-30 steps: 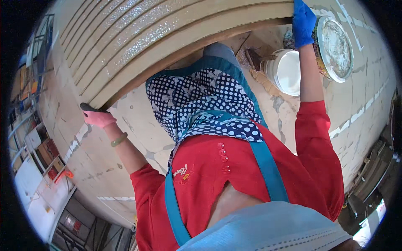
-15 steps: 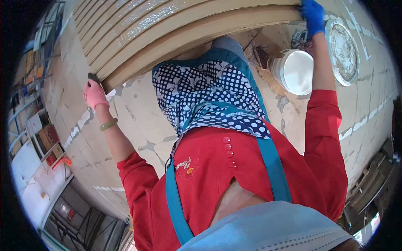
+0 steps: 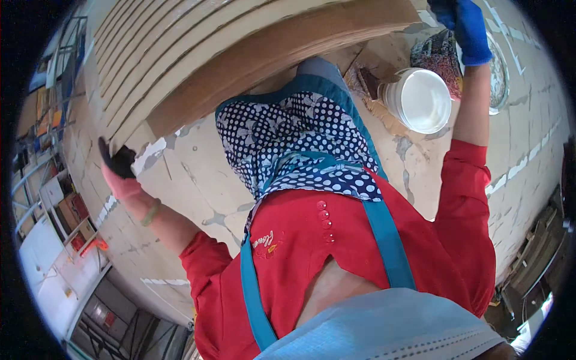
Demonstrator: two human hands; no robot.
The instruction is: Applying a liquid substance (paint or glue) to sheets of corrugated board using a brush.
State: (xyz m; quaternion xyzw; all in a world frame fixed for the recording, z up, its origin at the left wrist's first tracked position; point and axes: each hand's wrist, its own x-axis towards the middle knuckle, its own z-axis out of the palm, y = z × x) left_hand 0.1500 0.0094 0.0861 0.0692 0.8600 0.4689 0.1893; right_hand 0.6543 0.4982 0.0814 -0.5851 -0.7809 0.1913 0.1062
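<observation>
In front of me lies a layered stack of long, cardboard-like strips (image 3: 288,53), overlapping in steps, its nearest edge plain brown. At its left end my left hand (image 3: 122,168), in a pink glove with a dark palm, is apart from the strips, thumb and fingers spread with nothing held. My right hand (image 3: 467,29), in a blue glove with a darker palm, is just beyond the strips' right end. Its fingers look apart and no held thing shows, though the fingertips reach the picture's upper edge.
A white bucket (image 3: 425,101) stands right of my knees, beside a dark speckled bundle (image 3: 433,57). Behind my right wrist is a round, whitish-crusted lid or tub (image 3: 499,78). Metal racks (image 3: 42,156) line the far left; stacked boards (image 3: 531,264) lie at lower right.
Both hands have come off the strips' ends and opened, the left moving outward and nearer me. The glossy-streaked tan surface is gone from view; a plain brown strip now forms the near edge.
</observation>
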